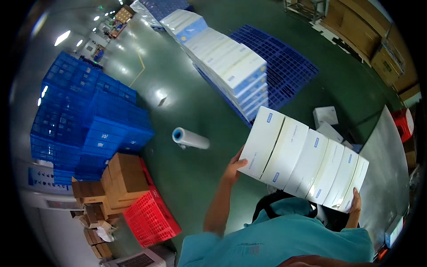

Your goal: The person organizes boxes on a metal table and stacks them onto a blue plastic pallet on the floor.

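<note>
I hold a row of several flat white boxes (307, 162) with small blue labels, pressed together side by side in front of my chest. My left hand (233, 169) grips the left end of the row, thumb on the face of the first box. My right hand (356, 202) presses against the last box at the right end. My teal shirt fills the lower edge under the boxes.
On the green floor lie a roll of stretch film (191, 138) and a blue pallet (293, 66) carrying a long stack of white and blue boxes (231, 66). Stacked blue crates (89, 120), cardboard boxes (126, 175) and a red crate (151, 218) stand left. A grey table (387, 169) is right.
</note>
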A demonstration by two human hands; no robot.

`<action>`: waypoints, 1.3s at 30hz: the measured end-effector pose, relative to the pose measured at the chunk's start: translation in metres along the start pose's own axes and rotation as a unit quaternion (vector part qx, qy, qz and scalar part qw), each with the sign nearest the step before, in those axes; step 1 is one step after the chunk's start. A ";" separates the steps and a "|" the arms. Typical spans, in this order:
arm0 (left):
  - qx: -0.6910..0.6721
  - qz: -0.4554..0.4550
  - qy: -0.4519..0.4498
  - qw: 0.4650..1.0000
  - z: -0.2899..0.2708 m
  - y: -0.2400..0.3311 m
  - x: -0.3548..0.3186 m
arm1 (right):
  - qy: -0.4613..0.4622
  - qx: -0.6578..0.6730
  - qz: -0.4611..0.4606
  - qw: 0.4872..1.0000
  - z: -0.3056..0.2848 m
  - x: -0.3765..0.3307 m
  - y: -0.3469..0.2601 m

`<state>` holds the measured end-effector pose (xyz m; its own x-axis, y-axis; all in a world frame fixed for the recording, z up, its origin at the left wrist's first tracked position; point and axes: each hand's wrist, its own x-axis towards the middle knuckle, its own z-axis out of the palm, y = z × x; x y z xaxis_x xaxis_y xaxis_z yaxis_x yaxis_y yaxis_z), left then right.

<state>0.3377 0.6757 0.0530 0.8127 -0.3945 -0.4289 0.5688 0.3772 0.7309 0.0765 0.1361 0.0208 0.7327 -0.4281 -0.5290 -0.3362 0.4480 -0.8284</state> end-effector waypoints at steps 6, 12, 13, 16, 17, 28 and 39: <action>-0.025 0.118 0.011 0.993 -0.089 0.141 0.071 | 0.043 -0.001 -0.030 0.999 0.169 0.132 -0.043; -0.066 0.175 -0.006 0.982 -0.199 0.307 0.196 | 0.023 -0.042 -0.127 0.991 0.359 0.230 -0.091; -0.066 0.169 -0.015 0.983 -0.217 0.339 0.216 | 0.021 -0.064 -0.111 0.992 0.405 0.234 -0.103; -0.034 0.161 -0.034 0.986 -0.265 0.450 0.286 | 0.028 0.006 -0.117 0.993 0.522 0.267 -0.109; -0.034 0.158 -0.040 0.986 -0.268 0.439 0.292 | 0.047 0.007 -0.112 0.993 0.513 0.262 -0.105; -0.057 0.086 -0.117 0.988 -0.363 0.547 0.527 | 0.180 0.019 -0.095 0.979 0.707 0.259 -0.075; 0.075 0.085 0.080 0.990 -0.286 0.530 0.514 | 0.217 0.064 -0.059 0.972 0.744 0.239 -0.085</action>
<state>1.0928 0.9125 0.0677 0.9113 -0.1944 -0.3630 0.4071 0.2930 0.8651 0.7201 0.5798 0.1019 0.4328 -0.7609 -0.4833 -0.1690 0.4582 -0.8727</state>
